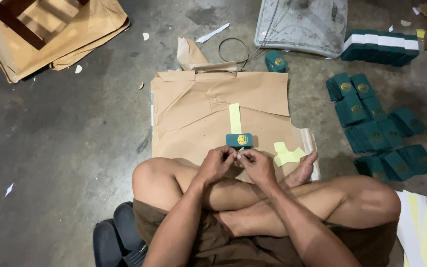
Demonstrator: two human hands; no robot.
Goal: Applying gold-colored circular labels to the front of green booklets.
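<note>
I sit cross-legged on the floor. My left hand and my right hand meet above my shins, both pinching one small pale slip of paper between the fingertips. Just beyond them a small dark green booklet with a gold emblem lies on a sheet of brown paper. A pale yellow strip lies on the paper behind the booklet. More yellow strips rest beside my right foot.
Several stacks of green booklets sit on the concrete floor at right, with a banded row farther back. A grey slab and a wire loop lie ahead. Cardboard lies far left, yellow and white sheets near right.
</note>
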